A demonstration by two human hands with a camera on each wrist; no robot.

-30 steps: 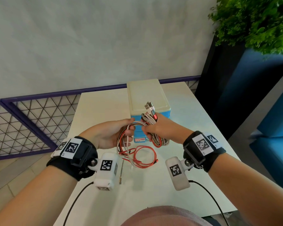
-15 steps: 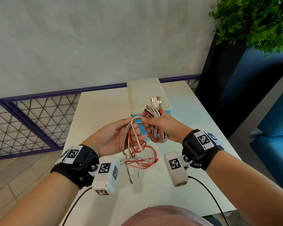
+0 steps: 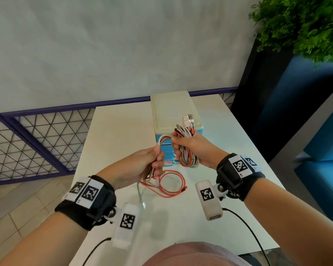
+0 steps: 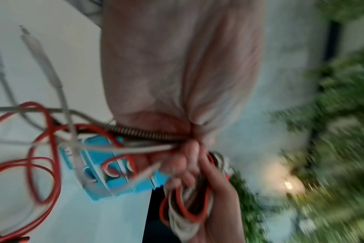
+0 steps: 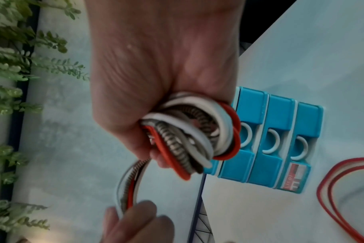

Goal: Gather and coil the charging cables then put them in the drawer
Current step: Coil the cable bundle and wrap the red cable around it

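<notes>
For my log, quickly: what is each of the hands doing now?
Left hand: grips loose red, white and braided cable strands.
Right hand: grips coiled cable bundle.

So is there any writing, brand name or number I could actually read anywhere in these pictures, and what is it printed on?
No text can be read.
Small red and white sticker on the bottom drawer of the blue plastic drawer box: it carries some print, too blurred to read.
Black-and-white square code tags on the wrist straps and white camera housings: patterns only, no letters or numbers.
Coiled red, white and braided charging cables: no visible markings.
</notes>
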